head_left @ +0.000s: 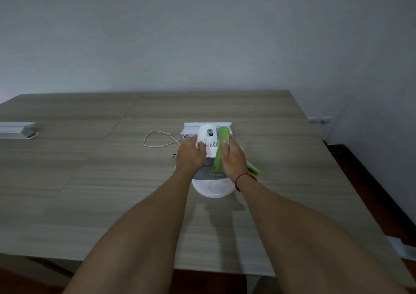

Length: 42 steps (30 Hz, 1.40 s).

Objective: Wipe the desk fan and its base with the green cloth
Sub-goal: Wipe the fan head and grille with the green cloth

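Wood-grain desk (112,181) carries the white plastic desk fan (210,158); left hand (191,153) clamps its housing as a brace, right hand (234,158) beside it presses the folded green cloth (219,156) flat for wiping

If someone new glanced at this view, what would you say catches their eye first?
The bright green cloth stands out most, pressed by the right hand against the white desk fan at the middle of the wooden desk. The left hand steadies the fan's other side. A looped white cord trails off to the fan's left.
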Motion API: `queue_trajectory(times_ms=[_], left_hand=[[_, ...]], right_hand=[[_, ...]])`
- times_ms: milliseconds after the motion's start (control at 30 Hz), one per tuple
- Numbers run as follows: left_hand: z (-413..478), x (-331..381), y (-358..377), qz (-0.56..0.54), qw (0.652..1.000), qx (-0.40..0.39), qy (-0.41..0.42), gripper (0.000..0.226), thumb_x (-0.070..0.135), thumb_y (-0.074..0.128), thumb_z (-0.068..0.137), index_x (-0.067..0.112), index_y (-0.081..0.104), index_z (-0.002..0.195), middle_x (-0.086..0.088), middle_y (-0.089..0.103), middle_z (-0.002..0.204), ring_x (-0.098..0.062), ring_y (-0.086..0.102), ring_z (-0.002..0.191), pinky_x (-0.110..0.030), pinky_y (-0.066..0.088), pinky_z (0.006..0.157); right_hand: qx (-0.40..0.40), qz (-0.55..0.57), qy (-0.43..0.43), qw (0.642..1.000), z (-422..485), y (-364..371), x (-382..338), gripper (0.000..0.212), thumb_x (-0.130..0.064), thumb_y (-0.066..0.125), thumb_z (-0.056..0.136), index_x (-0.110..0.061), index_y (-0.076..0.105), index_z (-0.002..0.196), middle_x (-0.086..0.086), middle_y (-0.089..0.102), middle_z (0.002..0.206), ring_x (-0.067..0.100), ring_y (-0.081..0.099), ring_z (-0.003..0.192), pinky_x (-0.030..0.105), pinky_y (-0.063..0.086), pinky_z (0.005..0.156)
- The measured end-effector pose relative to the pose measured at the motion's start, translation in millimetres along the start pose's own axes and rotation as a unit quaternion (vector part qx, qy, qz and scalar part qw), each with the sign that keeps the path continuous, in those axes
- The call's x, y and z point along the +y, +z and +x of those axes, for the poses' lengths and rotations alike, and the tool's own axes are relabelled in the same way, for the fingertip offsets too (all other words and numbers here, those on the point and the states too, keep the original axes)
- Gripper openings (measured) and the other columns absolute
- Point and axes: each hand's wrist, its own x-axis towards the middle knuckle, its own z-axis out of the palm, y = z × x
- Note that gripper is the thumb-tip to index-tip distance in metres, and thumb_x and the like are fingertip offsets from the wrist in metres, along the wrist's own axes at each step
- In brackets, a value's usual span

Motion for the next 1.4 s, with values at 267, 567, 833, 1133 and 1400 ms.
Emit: queue_trajectory(times_ms=[267, 567, 833, 1133, 1400], left_hand=[[-10.4, 20.5, 9.0, 0.111, 0.987, -0.032, 0.116, 0.047, 0.043, 0.047, 0.096, 0.014, 0.063, 0.129, -0.005, 0.051, 0.148, -0.025, 0.033, 0.143, -0.047, 0.018, 0.121], [-2.5, 14.9, 13.6, 0.285, 0.947, -0.031, 0.148, 0.056, 0.057, 0.041, 0.094, 0.020, 0.062, 0.131, -0.006, 0.042, 0.154, -0.021, 0.024, 0.150, -0.046, 0.002, 0.123], [-5.9, 20.2, 13.3, 0.264, 0.955, -0.045, 0.128, 0.056, 0.056, 0.045, 0.093, 0.018, 0.060, 0.132, -0.008, 0.043, 0.153, -0.022, 0.023, 0.150, -0.044, 0.005, 0.123], [-17.1, 42.7, -3.0, 0.108, 0.990, 0.042, 0.086, 0.040, 0.032, 0.055, 0.091, 0.010, 0.067, 0.121, -0.011, 0.067, 0.123, -0.028, 0.058, 0.120, -0.038, 0.045, 0.098], [-7.0, 63.8, -24.7, -0.247, 0.946, -0.083, -0.192, 0.078, 0.074, 0.038, 0.085, 0.005, 0.070, 0.104, -0.014, 0.067, 0.111, -0.030, 0.063, 0.105, -0.041, 0.049, 0.097]], right_hand=[[0.048, 0.223, 0.162, 0.960, 10.6, -23.8, 13.3, 0.055, -0.007, 0.037, 0.094, -0.014, 0.027, 0.148, 0.009, 0.039, 0.153, 0.021, 0.040, 0.139, 0.028, 0.032, 0.111], [-0.041, 0.182, 0.339, 0.922, 11.1, -26.6, 37.6, 0.055, -0.041, 0.068, 0.080, -0.004, 0.061, 0.119, 0.013, 0.067, 0.110, 0.027, 0.065, 0.093, 0.035, 0.054, 0.089], [0.012, 0.114, 0.362, 0.925, 12.0, -40.5, 31.9, 0.048, -0.025, 0.067, 0.082, 0.001, 0.058, 0.122, 0.017, 0.063, 0.125, 0.033, 0.063, 0.112, 0.033, 0.050, 0.090], [-0.019, 0.302, 0.291, 0.908, 10.8, -67.0, -7.7, 0.021, 0.000, 0.051, 0.092, -0.006, 0.057, 0.074, 0.012, 0.058, 0.073, 0.017, 0.060, 0.047, 0.015, 0.041, 0.036], [-0.125, 0.494, 0.255, 0.822, 11.4, -61.8, -59.1, 0.016, -0.010, 0.046, 0.099, -0.012, 0.055, 0.086, 0.005, 0.063, 0.057, 0.005, 0.056, 0.030, 0.011, 0.035, 0.026]])
